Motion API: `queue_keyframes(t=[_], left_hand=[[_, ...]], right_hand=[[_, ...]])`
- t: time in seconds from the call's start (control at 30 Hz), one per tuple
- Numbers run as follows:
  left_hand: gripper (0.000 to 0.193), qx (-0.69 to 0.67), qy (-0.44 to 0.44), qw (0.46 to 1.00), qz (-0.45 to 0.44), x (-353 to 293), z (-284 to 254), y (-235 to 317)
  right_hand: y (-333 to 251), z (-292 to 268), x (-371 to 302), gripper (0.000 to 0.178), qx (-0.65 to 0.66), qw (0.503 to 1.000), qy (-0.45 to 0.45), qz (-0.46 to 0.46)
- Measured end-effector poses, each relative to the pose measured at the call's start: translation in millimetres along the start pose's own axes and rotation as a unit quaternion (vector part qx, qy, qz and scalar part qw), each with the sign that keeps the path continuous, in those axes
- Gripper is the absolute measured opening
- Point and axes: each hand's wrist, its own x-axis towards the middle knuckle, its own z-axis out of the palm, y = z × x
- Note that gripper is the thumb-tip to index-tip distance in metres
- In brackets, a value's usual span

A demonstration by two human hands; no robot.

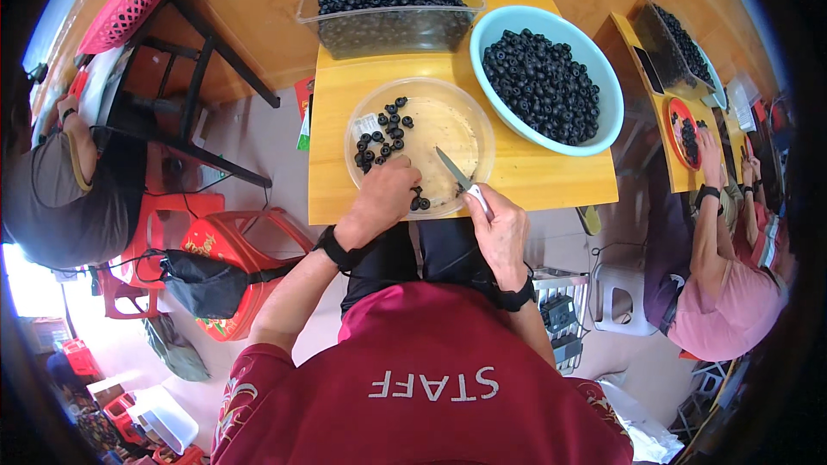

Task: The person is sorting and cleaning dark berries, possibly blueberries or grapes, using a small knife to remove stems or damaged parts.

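A shallow round clear plastic tray lies near the front of the yellow table, with several small black ring-shaped parts gathered on its left side. My left hand is over the tray's near left rim, fingers curled in beside a few more black rings. Its fingertips are partly hidden, so what they pinch does not show. My right hand grips the white handle of a small knife at the tray's near right rim. The blade points up and left over the tray.
Behind the tray, a clear rectangular bin is heaped with black rings. A light blue basin holding many more stands at the right. The yellow table ends just before my lap. Red stools are at left; people work on both sides.
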Motion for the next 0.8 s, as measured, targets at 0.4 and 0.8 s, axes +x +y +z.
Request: queue_keyframes(t=[0.4, 0.8], left_hand=[[0.024, 0.049, 0.020, 0.991, 0.121, 1.4, -1.4, 5.6], [0.021, -0.695, 0.048, 0.703, -0.145, -15.0, -20.6, 4.6]], right_hand=[[0.8, 3.5, 0.4, 0.021, 0.000, 1.000, -0.019, 0.016], [-12.0, -2.0, 4.3, 0.023, 0.097, 0.995, -0.001, 0.005]])
